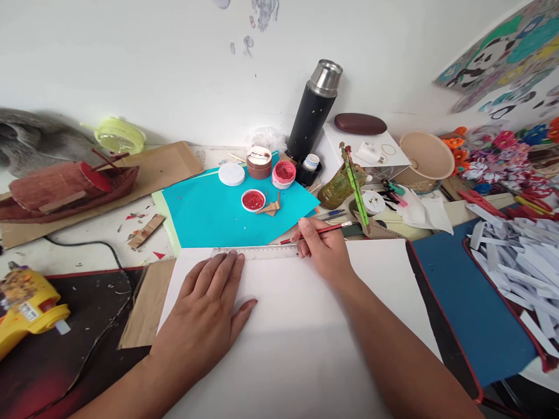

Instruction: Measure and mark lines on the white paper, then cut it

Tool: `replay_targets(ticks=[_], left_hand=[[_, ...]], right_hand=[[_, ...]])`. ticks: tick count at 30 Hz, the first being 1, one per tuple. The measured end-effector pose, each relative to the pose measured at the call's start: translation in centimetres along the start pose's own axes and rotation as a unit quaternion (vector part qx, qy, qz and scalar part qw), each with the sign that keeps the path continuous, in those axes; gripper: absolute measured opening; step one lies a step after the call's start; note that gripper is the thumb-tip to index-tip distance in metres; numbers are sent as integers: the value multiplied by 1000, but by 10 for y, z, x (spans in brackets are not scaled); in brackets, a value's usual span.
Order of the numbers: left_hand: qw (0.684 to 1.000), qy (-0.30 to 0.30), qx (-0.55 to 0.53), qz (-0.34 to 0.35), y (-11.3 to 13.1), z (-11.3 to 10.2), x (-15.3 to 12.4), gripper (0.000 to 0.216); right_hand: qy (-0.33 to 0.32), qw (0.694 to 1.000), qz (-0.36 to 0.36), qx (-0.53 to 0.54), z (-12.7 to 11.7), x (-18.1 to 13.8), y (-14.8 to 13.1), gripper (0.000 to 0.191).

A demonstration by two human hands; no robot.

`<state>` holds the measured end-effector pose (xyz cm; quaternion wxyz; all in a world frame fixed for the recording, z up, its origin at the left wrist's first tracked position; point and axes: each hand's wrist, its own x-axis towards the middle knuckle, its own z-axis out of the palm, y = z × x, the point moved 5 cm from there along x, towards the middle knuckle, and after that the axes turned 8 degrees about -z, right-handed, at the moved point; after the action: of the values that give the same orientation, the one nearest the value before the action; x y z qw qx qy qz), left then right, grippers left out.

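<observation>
A large white sheet of paper [288,343] lies in front of me. Across its far edge runs a clear ruler [271,252]. My left hand [209,297] rests flat on the paper, fingers stretched out, their tips on the ruler's left part. Between the thumb and fingers of my right hand [325,253] is a red pencil [332,227]. It is tilted, its tip pointing left near the ruler's upper edge. The right hand sits at the ruler's right end and covers part of it.
Beyond the paper, blue-green card [205,215] carries open red paint jars [283,173]. Behind stands a black thermos [312,110]; brushes [356,186] lean in a murky jar [334,189]. At left are a model boat [61,189] and yellow glue gun [32,308]; paper strips [519,267] lie right.
</observation>
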<state>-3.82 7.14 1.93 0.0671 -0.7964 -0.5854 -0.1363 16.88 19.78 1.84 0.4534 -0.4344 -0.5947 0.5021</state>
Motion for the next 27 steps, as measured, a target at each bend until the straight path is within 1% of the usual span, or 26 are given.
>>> replay_targets(ticks=[5, 15, 27], left_hand=[[1000, 1, -2, -5, -1, 0, 0, 65], [1000, -1, 4, 2, 0, 0, 1, 65], [1000, -1, -7, -11, 0, 0, 0, 65]], right_hand=[[-2, 1000, -2, -8, 1, -1, -4, 60], [-25, 999, -14, -15, 7, -5, -10, 58], [-28, 999, -3, -36, 7, -6, -7, 57]])
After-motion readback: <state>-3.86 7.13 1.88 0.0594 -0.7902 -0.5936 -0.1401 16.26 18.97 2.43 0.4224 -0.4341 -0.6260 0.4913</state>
